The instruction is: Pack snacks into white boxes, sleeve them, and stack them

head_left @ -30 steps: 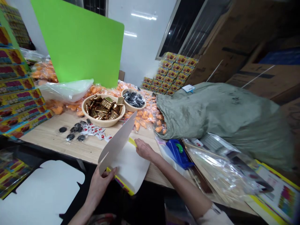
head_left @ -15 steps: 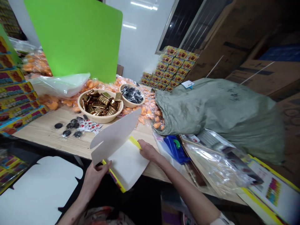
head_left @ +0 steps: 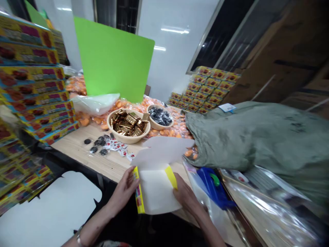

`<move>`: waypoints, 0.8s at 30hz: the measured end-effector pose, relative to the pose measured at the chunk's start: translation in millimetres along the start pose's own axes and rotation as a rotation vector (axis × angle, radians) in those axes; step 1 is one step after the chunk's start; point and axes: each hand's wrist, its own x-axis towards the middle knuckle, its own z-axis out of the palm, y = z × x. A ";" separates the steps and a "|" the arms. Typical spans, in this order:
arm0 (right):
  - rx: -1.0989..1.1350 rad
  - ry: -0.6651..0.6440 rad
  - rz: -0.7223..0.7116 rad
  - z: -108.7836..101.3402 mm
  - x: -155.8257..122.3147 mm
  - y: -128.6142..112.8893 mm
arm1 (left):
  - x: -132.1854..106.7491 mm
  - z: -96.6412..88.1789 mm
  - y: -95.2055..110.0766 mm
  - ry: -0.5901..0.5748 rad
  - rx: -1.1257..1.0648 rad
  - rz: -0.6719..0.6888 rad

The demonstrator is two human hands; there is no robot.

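Observation:
A part-folded cardboard box (head_left: 158, 192), white inside with yellow printed side walls, is held between my two hands over the table's front edge. My left hand (head_left: 126, 187) grips its left side wall, thumb on the inside. On the opposite side my right hand (head_left: 186, 192) grips the right wall by its yellow flap; some of its fingers are hidden. The white lid panel (head_left: 163, 150) stands up at the far side. Beyond it are a cream bowl (head_left: 128, 139) of gold-brown wrapped packets and a smaller bowl (head_left: 160, 126) of black wrapped pieces.
Printed boxes (head_left: 36, 99) are stacked at the left; white card blanks (head_left: 51, 212) lie below. Loose black discs (head_left: 99, 142) and small sachets (head_left: 119, 147) lie on the table (head_left: 74, 147). A green sack (head_left: 246, 137) spills orange pieces at right, near a blue object (head_left: 213, 187).
The view has shifted left. The box has turned to face me more squarely, its lid panel leaning farther back, and its side walls stand between my hands.

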 end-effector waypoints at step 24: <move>0.367 0.120 0.407 11.5 -23.7 27.7 | 109.1 -51.8 -0.3 0.037 1.108 0.483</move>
